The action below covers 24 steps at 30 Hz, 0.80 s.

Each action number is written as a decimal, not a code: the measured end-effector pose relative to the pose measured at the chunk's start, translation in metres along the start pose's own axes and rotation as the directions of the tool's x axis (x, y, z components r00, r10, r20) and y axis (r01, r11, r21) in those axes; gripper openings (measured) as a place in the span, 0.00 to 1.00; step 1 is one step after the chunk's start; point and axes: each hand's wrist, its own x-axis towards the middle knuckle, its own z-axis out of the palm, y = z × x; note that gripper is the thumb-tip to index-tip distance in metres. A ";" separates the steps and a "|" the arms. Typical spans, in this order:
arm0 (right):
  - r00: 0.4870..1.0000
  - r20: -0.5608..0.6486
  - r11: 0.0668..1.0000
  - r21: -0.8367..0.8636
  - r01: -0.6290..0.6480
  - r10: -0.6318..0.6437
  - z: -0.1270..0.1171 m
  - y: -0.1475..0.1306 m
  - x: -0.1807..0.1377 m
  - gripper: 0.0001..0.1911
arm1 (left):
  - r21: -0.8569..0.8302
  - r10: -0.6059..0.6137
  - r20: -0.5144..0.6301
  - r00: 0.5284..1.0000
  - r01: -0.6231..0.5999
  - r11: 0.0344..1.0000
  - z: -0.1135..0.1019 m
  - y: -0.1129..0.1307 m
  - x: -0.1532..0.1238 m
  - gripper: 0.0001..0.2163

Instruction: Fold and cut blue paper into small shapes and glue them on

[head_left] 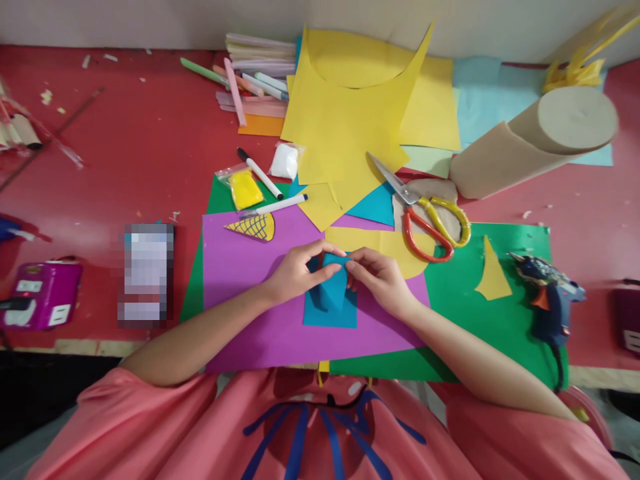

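Both hands pinch the top of a small blue sheet (334, 283) in the middle of the work area. My left hand (303, 270) grips its upper left corner with thumb and fingers. At the upper right corner, my right hand (377, 273) closes on it with thumb and forefinger. The sheet looks bent or folded over a flat blue part below; whether these are one piece I cannot tell. Under it lies a purple sheet (250, 327). A yellow cone-shaped cutout (253, 227) with a dark line pattern rests left of my left hand. Behind my right hand is a yellow piece (400, 248).
Scissors (415, 203) with red and yellow handles lie behind my right hand. On the green sheet (460, 320) rests a glue gun (550, 293). Markers (263, 175), yellow sheets (350, 120) and a beige roll (530, 147) lie farther back. A blurred phone (147, 273) is at left.
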 end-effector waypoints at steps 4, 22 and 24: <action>1.000 0.004 1.000 -0.011 -0.008 0.008 0.000 -0.001 0.000 0.16 | 0.011 -0.009 -0.001 1.000 0.009 1.000 0.000 -0.001 0.000 0.11; 0.989 -0.144 0.986 0.165 0.037 -0.013 -0.002 -0.002 -0.001 0.16 | -0.067 -0.130 0.004 0.991 0.130 0.989 0.000 0.003 0.002 0.15; 0.990 -0.142 0.985 0.168 0.037 -0.013 -0.002 -0.003 -0.001 0.16 | -0.082 -0.113 -0.059 0.992 0.108 0.991 0.000 0.003 0.002 0.14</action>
